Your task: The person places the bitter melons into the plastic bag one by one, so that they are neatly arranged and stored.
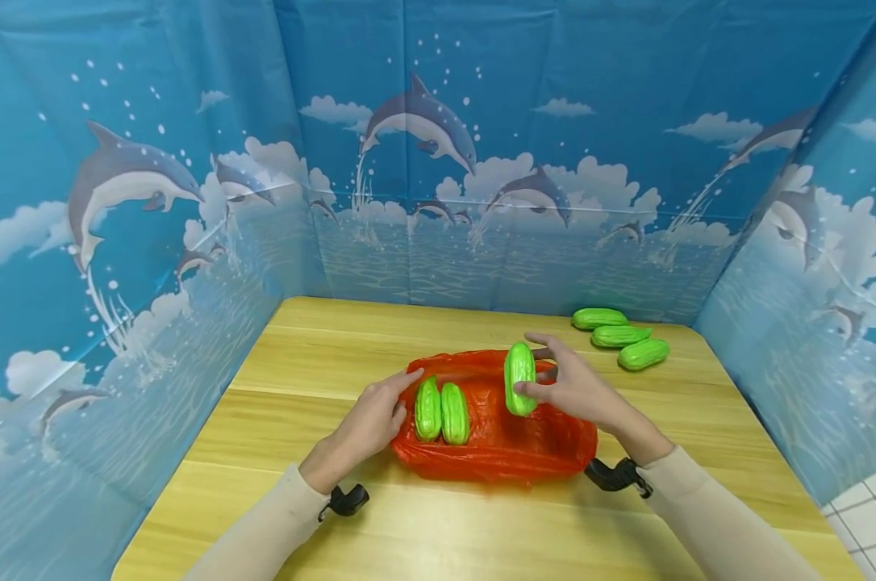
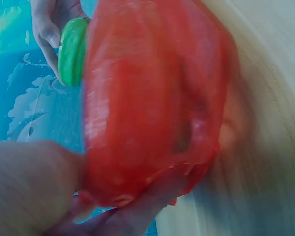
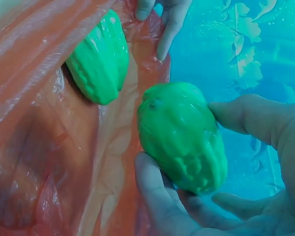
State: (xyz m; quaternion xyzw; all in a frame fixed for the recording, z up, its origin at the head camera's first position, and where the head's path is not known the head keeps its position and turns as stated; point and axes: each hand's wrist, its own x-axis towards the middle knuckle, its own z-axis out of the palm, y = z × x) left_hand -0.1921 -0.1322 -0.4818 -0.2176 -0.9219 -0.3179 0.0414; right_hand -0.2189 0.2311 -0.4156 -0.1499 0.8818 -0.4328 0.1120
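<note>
A red plastic bag [image 1: 492, 464] lies spread with its mouth open on the table. Two glossy green bitter melons [image 1: 441, 413] lie side by side in its left part. My left hand [image 1: 365, 424] grips the bag's left edge, and in the left wrist view its fingers [image 2: 142, 206] bend around the red plastic. Over the right half of the bag, my right hand [image 1: 572, 383] holds another bitter melon [image 1: 519, 379] upright. The right wrist view has this melon [image 3: 182, 137] between the thumb on one side and the fingers on the other.
Three more green bitter melons [image 1: 619, 337] lie at the table's back right corner. The wooden table [image 1: 322, 347] is enclosed at the back and sides by a blue curtain [image 1: 264, 202] printed with dolphins. White floor tiles [image 1: 869, 516] show at the lower right.
</note>
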